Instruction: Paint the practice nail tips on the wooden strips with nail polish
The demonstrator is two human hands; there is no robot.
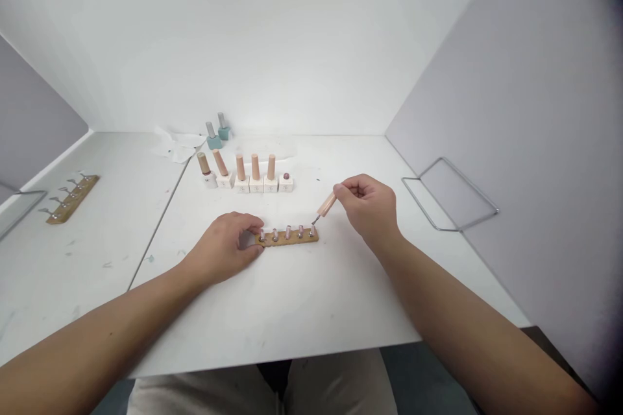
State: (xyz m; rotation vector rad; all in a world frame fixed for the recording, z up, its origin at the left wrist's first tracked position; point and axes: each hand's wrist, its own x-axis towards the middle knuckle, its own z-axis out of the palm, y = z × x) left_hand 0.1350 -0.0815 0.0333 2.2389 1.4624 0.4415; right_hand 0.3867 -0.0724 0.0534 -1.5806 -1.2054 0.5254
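Observation:
A wooden nail display stand (287, 241) lies on the white table, bearing several pink nail tips (287, 231) in a row. My left hand (228, 243) grips its left end between thumb and fingers. In my right hand (367, 204) is a nail polish brush (327, 205), held by its peach cap handle. The bristles point down and left, at or just above the rightmost nail tip; whether they touch I cannot tell. Behind the stand, an open nail polish bottle (285, 183) without its cap stands at the right end of a row.
Several capped polish bottles (256, 175) stand left of the open one, with two teal bottles (214, 136) and crumpled tissue (178, 142) behind. Another wooden stand (73, 200) with metal holders lies far left. A wire frame (450, 194) sits at the right wall.

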